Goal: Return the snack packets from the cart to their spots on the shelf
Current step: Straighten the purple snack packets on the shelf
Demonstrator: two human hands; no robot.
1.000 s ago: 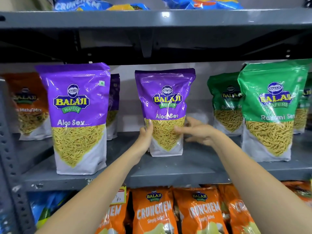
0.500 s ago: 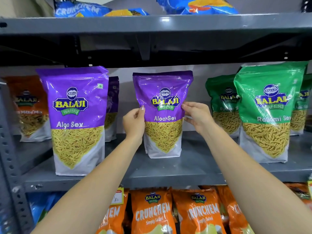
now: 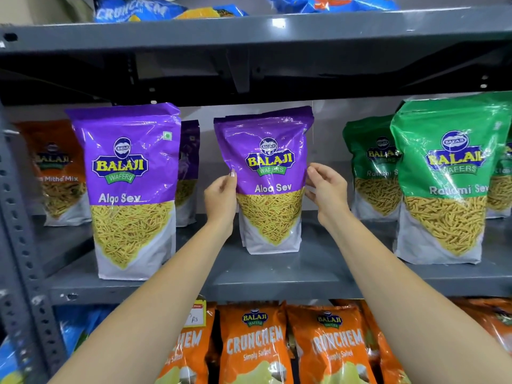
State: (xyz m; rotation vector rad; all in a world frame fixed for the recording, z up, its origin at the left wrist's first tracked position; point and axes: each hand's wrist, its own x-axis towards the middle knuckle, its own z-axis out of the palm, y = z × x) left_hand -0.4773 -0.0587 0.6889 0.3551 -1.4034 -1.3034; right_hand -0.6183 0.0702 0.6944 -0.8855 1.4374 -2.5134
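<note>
A purple Aloo Sev packet (image 3: pixel 270 167) stands upright on the middle grey shelf (image 3: pixel 277 285), set back from the front edge. My left hand (image 3: pixel 221 196) grips its left edge at mid-height, thumb on the front. My right hand (image 3: pixel 328 189) pinches its right edge at about the same height. A second, nearer Aloo Sev packet (image 3: pixel 130 167) stands to the left, with another purple one (image 3: pixel 189 173) partly hidden behind it. The cart is not in view.
Green Ratlami Sev packets (image 3: pixel 448 176) stand at the right and an orange Mitha Mix packet (image 3: pixel 52 167) at the far left. Orange Crunchem bags (image 3: pixel 255 345) fill the shelf below. The upper shelf (image 3: pixel 249 34) overhangs, and a perforated post (image 3: pixel 19 245) rises on the left.
Both hands have slid up from the packet's lower sides to its mid-height edges. The packet stays standing upright on the shelf.
</note>
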